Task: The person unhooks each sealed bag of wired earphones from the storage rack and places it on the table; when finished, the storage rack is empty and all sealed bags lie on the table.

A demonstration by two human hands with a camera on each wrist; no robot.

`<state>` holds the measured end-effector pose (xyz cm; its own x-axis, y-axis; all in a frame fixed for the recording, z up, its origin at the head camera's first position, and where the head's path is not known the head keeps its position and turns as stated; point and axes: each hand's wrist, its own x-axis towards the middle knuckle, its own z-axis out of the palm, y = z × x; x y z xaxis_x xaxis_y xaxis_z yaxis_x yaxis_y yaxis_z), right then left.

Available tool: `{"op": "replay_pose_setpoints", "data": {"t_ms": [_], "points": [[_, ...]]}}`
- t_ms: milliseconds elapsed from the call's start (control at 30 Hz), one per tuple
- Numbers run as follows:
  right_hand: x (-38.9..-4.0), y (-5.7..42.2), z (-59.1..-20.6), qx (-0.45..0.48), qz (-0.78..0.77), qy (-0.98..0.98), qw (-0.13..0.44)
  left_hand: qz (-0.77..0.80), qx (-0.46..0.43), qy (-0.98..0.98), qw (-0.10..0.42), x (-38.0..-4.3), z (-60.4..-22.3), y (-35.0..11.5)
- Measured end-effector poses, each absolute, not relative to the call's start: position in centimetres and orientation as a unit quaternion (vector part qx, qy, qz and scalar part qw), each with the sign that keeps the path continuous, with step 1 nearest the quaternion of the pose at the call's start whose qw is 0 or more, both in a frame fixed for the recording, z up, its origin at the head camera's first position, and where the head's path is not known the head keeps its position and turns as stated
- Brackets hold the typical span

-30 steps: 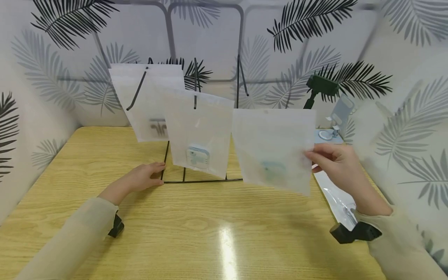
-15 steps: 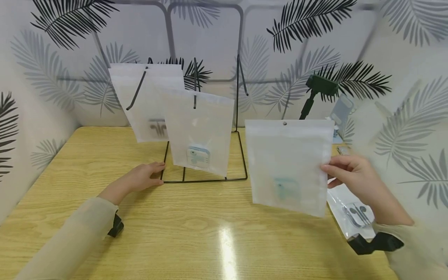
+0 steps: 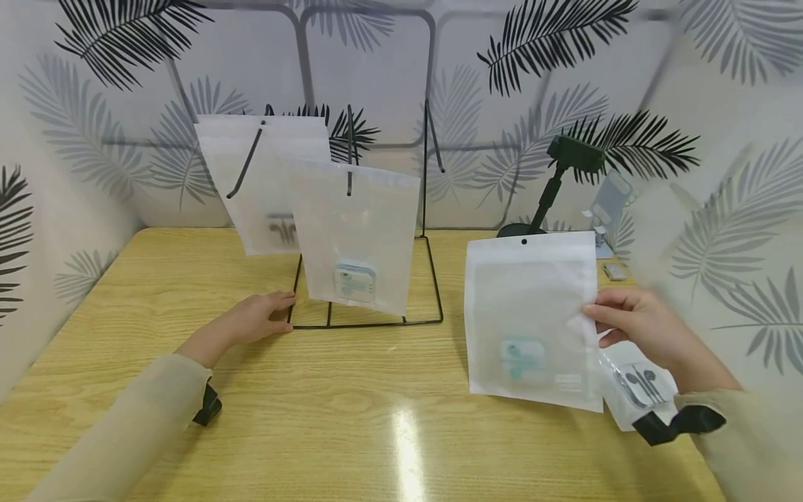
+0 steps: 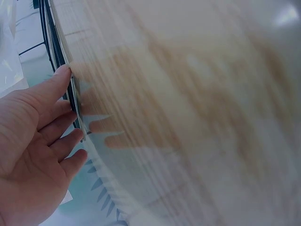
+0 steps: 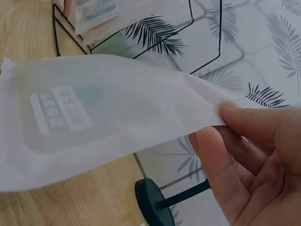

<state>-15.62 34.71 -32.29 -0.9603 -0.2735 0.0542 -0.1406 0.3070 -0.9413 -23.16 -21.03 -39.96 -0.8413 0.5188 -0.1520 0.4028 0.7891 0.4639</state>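
In the head view my right hand [image 3: 636,331] pinches the right edge of a white frosted zip bag [image 3: 533,300] with a punched hanging hole at its top. A pale blue item shows faintly through it. The bag [image 5: 108,108] spreads across the right wrist view, held between thumb and fingers. My left hand [image 3: 260,317] rests at the front left corner of a black wire display rack [image 3: 360,325], its fingertips touching the wire. Two rack hooks carry white bags: a hanging bag [image 3: 354,233] in the middle and several stacked bags [image 3: 260,181] on the left. The right hook [image 3: 435,136] is bare.
On the right a clear bag with wired earphones [image 3: 643,383] lies on the wooden table [image 3: 351,432], partly behind the held bag. Behind stand a dark green stand [image 3: 548,199] and a light blue holder [image 3: 611,199]. A small item [image 3: 615,271] lies near the table's right edge.
My right hand has drawn the white bag away from the rack, rightward and down toward me. The right hook and rack base now show fully. My left hand has stayed in place.
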Motion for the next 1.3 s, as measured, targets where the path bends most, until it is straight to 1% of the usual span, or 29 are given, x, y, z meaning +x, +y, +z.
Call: {"op": "replay_pose_setpoints", "data": {"t_ms": [167,300,433,733,1000,1300], "points": [[-17.2,35.7,-33.4,-0.060,-0.551,0.825,0.115,0.210,0.250,0.936,0.134,-23.2,-39.9,-21.0],[-18.5,36.1,-34.2,-0.016,-0.523,0.840,0.146,0.212,0.249,0.935,0.137,-23.1,-39.9,-21.0],[-19.7,36.3,-35.2,0.002,-0.493,0.853,0.171,0.215,0.246,0.935,0.139,-23.1,-39.8,-20.9],[-21.6,36.0,-36.7,0.009,-0.458,0.857,0.237,0.213,0.245,0.936,0.138,-23.0,-39.7,-20.8],[-22.0,35.1,-37.3,0.005,-0.404,0.878,0.256,0.206,0.254,0.936,0.131,-23.0,-39.7,-20.9],[-21.8,34.8,-37.4,0.022,-0.333,0.902,0.273,0.209,0.243,0.937,0.140,-23.2,-40.0,-21.0]]}}
